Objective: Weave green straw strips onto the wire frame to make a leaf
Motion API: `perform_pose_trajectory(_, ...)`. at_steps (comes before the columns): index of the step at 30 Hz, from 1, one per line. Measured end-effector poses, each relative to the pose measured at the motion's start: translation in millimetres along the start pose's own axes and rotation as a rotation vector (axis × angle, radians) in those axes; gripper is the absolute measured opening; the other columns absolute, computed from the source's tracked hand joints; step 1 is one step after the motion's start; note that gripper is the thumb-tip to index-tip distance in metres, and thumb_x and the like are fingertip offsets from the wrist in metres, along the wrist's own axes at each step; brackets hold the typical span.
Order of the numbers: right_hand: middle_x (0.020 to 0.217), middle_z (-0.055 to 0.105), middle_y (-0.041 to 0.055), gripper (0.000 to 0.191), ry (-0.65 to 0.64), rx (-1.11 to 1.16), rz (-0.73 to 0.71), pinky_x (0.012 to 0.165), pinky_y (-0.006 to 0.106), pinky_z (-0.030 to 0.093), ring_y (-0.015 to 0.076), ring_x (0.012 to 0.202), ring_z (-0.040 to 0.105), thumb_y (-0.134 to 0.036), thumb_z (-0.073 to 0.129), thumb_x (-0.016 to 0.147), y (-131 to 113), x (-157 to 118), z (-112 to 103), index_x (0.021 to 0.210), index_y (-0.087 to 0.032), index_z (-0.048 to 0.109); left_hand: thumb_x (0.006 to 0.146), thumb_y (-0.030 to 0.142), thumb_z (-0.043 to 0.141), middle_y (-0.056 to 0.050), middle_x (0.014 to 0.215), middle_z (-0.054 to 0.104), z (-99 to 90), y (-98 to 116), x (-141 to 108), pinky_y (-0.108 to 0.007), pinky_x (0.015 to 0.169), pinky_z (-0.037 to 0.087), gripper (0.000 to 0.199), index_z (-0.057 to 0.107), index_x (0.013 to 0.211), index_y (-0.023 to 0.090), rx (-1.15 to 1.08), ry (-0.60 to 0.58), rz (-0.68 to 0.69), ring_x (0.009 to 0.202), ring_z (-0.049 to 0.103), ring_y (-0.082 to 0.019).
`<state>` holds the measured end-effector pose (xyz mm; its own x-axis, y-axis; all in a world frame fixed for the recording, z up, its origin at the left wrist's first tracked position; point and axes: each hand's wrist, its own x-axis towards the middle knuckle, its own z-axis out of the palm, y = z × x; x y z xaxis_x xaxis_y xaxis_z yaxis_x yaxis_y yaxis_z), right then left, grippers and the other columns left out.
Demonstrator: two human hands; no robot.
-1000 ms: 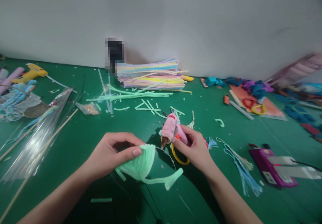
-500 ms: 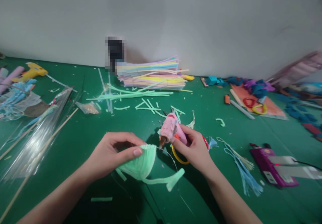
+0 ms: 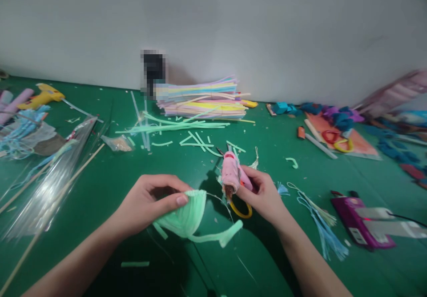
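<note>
Between the thumb and fingers of my left hand (image 3: 160, 201) is a mint-green piece made of pipe cleaners (image 3: 188, 217) laid side by side in a fan or cup shape. From its lower edge a loose green strand sticks out to the right. My right hand (image 3: 262, 194) is wrapped round a pink glue gun (image 3: 231, 170), its brown, stained nozzle pointing down towards me. A thin glue string runs from the green piece's top corner towards the gun. Partly hidden beneath the gun and hand lie yellow-handled scissors (image 3: 243, 211).
A bundle of pastel pipe cleaners (image 3: 203, 99) lies by the wall, with loose green pipe cleaners (image 3: 180, 126) before it. Left are a yellow glue gun (image 3: 43, 96), clear plastic sleeves (image 3: 55, 186) and a wooden stick (image 3: 71, 179). Right are tassels (image 3: 325, 230) and a purple box (image 3: 362, 223).
The glue gun in my right hand has moved right and slightly away from the green piece, its nozzle now pointing more straight down. My left hand has barely moved.
</note>
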<state>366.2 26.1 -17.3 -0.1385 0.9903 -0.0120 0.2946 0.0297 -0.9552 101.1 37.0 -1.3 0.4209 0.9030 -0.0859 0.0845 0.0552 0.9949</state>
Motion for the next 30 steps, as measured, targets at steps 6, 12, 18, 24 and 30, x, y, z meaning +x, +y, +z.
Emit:
perform_pose_trajectory(6,0.067,0.051,-0.0016,0.020,0.043,-0.008,0.024,0.052,0.022,0.033,0.0110,0.058,0.039,-0.035,0.067,0.077,-2,1,6,0.083,-0.016,0.066,0.075,0.034,0.077,-0.003,0.083,0.077,0.4,1,-2,-0.025,0.069,0.054,0.012,0.078,0.080,0.023,0.010,0.000,-0.033,0.077,0.069,-0.019)
perform_pose_trajectory(12,0.066,0.054,-0.0009,0.025,-0.001,-0.067,0.021,0.051,0.023,0.035,0.0114,0.057,0.041,-0.039,0.067,0.077,-5,2,0,0.085,-0.015,0.068,0.076,0.039,0.075,-0.004,0.084,0.076,-0.7,2,-1,-0.026,0.068,0.053,0.018,0.077,0.082,0.022,0.035,-0.008,-0.056,0.077,0.068,-0.019)
perform_pose_trajectory(18,0.066,0.060,0.0031,0.043,0.437,-0.538,0.144,0.055,0.029,0.038,0.0165,0.057,0.048,-0.056,0.061,0.080,19,14,-26,0.090,-0.015,0.068,0.079,0.042,0.072,-0.002,0.081,0.074,2.1,5,2,-0.022,0.062,0.048,0.022,0.074,0.083,0.021,0.087,0.014,-0.119,0.069,0.062,-0.014)
perform_pose_trajectory(24,0.096,0.065,0.0213,0.057,0.585,-1.036,-0.005,0.083,0.047,0.044,0.0333,0.092,0.057,-0.058,0.056,0.083,53,27,-46,0.103,-0.005,0.067,0.083,0.044,0.067,-0.002,0.084,0.073,5.5,7,8,-0.024,0.066,0.047,0.025,0.072,0.089,0.020,0.182,0.041,-0.184,0.073,0.063,-0.016)
perform_pose_trajectory(30,0.090,0.066,0.0053,0.035,0.324,-0.566,-0.243,0.076,0.034,0.049,0.0212,0.081,0.061,-0.047,0.063,0.086,-9,1,-12,0.113,-0.023,0.063,0.083,0.044,0.065,-0.002,0.084,0.073,4.8,0,12,-0.024,0.071,0.046,0.027,0.069,0.088,0.019,0.183,0.054,-0.206,0.080,0.065,-0.017)
